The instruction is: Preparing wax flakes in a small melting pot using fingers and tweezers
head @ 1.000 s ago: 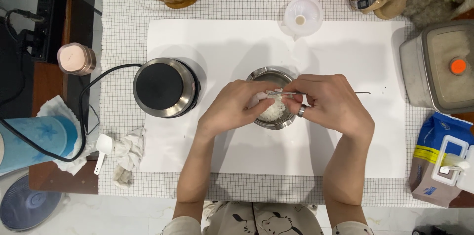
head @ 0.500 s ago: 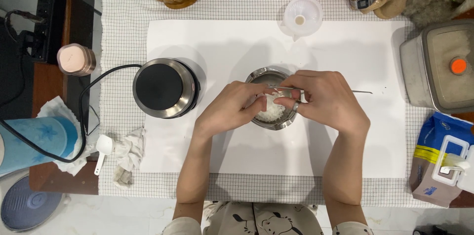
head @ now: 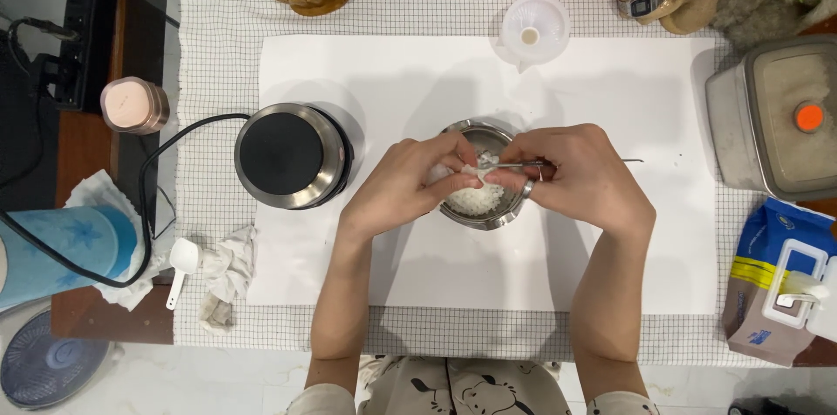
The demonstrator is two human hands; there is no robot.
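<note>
A small steel bowl (head: 501,216) holding white flakes (head: 475,200) sits in the middle of a white paper sheet (head: 628,101). Both hands hover over it with their fingertips meeting above the flakes. My left hand (head: 401,188) pinches a small white lump at the bowl's left rim. My right hand (head: 588,188) grips a thin metal rod (head: 629,160) that lies across the bowl, its end sticking out to the right. The hands hide part of the bowl.
A round electric hot plate (head: 292,155) stands left of the bowl, its cord trailing left. A pink candle (head: 131,105), white scoop (head: 181,258), crumpled tissue (head: 222,271) and blue cup (head: 61,249) lie left. A lidded container (head: 785,119) and blue pack (head: 776,284) are right.
Both hands stay over the bowl. My right hand nudged left toward the left hand and settled back a little. The fingers keep working the white lump.
</note>
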